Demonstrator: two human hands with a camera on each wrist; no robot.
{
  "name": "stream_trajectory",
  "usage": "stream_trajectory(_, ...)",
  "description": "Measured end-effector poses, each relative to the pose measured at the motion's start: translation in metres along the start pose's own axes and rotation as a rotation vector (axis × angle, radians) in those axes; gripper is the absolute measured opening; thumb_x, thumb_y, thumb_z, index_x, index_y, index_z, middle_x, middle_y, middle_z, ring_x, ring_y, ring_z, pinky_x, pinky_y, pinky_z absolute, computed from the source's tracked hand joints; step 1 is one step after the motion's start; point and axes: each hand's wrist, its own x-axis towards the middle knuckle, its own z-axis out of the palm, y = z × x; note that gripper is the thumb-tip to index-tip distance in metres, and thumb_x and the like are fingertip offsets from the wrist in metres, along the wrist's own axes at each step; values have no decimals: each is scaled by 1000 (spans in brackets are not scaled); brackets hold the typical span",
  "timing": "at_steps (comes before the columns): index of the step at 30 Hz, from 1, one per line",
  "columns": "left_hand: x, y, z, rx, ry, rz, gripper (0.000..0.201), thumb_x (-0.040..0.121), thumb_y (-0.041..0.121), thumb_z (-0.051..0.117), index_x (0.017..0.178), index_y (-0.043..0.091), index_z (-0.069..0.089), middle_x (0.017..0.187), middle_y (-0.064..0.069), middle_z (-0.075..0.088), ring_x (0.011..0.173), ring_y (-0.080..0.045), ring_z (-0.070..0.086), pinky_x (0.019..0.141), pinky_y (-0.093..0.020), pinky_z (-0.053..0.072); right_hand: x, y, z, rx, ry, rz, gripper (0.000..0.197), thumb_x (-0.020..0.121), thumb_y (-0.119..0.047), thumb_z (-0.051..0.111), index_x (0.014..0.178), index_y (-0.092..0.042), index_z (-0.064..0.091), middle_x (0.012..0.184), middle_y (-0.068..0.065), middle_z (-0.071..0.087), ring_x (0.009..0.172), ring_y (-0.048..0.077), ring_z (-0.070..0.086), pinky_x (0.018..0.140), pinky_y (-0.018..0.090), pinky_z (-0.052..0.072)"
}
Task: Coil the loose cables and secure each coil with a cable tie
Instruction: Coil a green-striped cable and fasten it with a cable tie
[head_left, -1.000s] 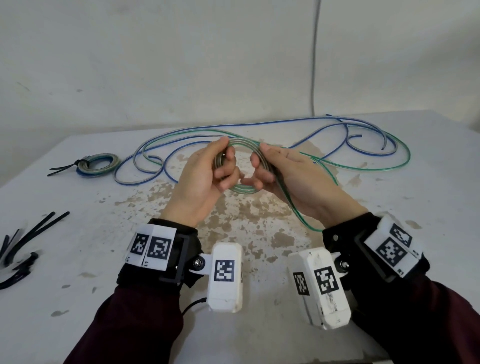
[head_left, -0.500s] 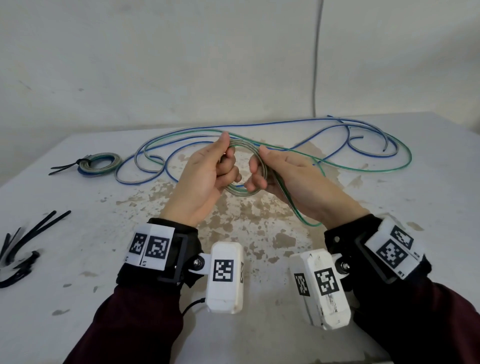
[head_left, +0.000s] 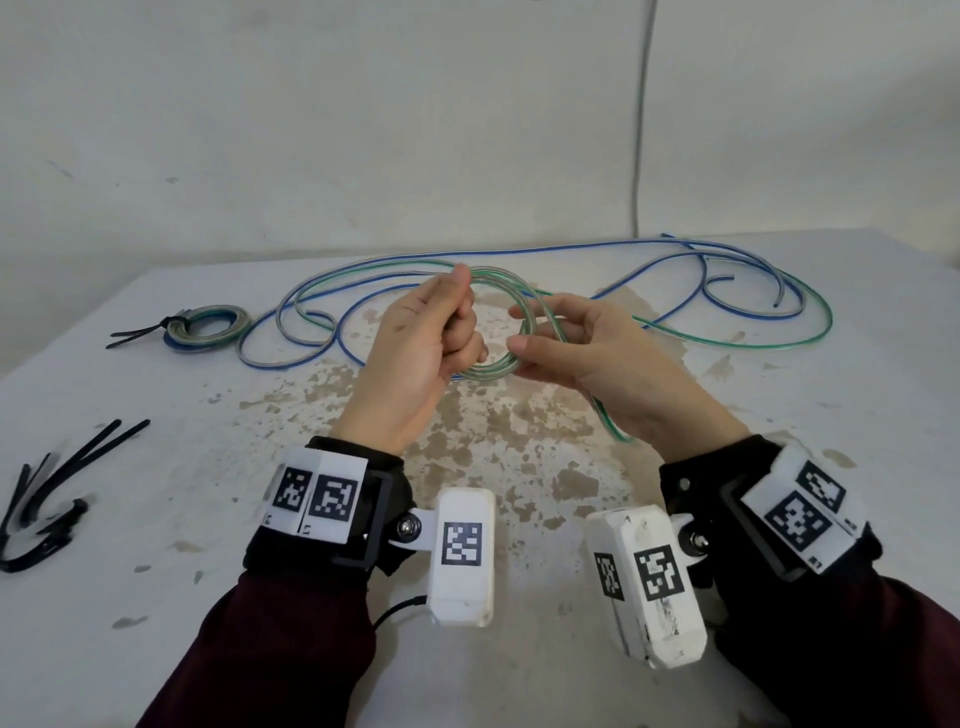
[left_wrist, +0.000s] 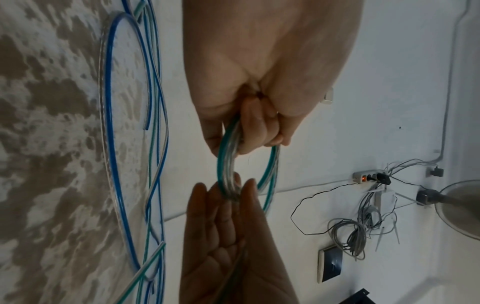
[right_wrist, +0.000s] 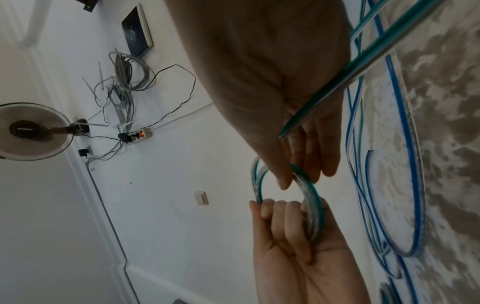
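A small coil of green-striped clear cable (head_left: 521, 297) hangs above the table between both hands. My left hand (head_left: 464, 313) grips the coil's left side with its fingers curled through the ring (left_wrist: 228, 160). My right hand (head_left: 519, 327) pinches the right side between thumb and fingers (right_wrist: 310, 193). The loose green cable (head_left: 610, 423) runs from under the right palm and out across the table to the right. A loose blue cable (head_left: 519, 253) lies in long loops behind. Far left lies a finished coil (head_left: 208, 326) bound with a black tie.
Several black cable ties (head_left: 57, 488) lie at the table's left edge. The table (head_left: 519, 467) is white with brown worn patches. A wall stands close behind it, with a grey cord (head_left: 641, 130) running down it.
The right hand's fingers have shifted round the coil's right side, and the ring now shows more openly. The bend of trailing green cable by the right wrist has drawn in slightly. The left hand's grip is unchanged.
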Motion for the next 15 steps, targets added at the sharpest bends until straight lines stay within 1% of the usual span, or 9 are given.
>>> stream_trajectory(2,0,-1,1,11,19,10,34,102,27,37,71,15,38,46,10,22,41,-9,19,58,-27,31,1,-1,0,22,3,-9,17,82,0,67,97,-7,64,82,8,66,78,19,62,82,28,57)
stream_trajectory(4,1,-1,2,2,43,10,34,102,27,38,71,15,38,46,10,22,40,-9,19,56,-25,34,0,-2,-1,13,-12,-2,10,86,-6,65,96,-6,66,82,6,66,77,18,61,80,28,57)
stream_trajectory(5,1,0,2,-6,55,11,34,102,27,38,71,15,38,45,10,22,40,-8,20,56,-24,35,0,-3,0,6,-22,4,12,88,-12,63,97,-5,66,82,3,65,74,15,59,76,27,58)
stream_trajectory(7,2,1,1,-33,79,19,34,102,27,38,70,15,39,45,11,22,40,-8,19,56,-23,36,-2,-5,2,23,-48,14,23,94,-25,55,100,-7,68,82,-3,63,61,10,52,58,22,53)
stream_trajectory(8,2,1,1,-55,90,25,34,102,28,38,70,15,39,46,11,22,40,-8,19,56,-23,36,-3,-6,3,56,-65,15,28,96,-28,49,102,-8,67,83,-2,62,55,9,46,49,19,46)
stream_trajectory(9,3,2,-1,-80,100,29,35,102,28,38,70,15,39,46,11,21,39,-7,19,55,-22,36,-3,-6,4,88,-84,9,31,99,-28,44,106,-8,66,84,0,60,51,8,39,43,17,37)
stream_trajectory(10,3,2,-2,-104,105,31,35,102,28,37,70,15,40,46,11,21,39,-7,19,55,-22,37,-3,-6,4,100,-101,-2,31,100,-26,41,109,-8,65,86,3,57,48,7,34,39,16,30)
stream_trajectory(12,4,3,-3,-135,106,32,35,102,29,37,70,15,40,46,11,20,38,-7,19,54,-22,36,-3,-4,5,54,-116,-30,30,102,-22,38,110,-9,65,86,4,53,46,6,27,38,14,23)
stream_trajectory(15,4,1,-3,-157,100,29,35,102,31,36,71,16,39,46,11,20,38,-7,18,54,-22,36,-2,-2,5,0,-113,-41,31,103,-18,37,103,-9,66,82,-1,56,46,6,25,40,16,20)
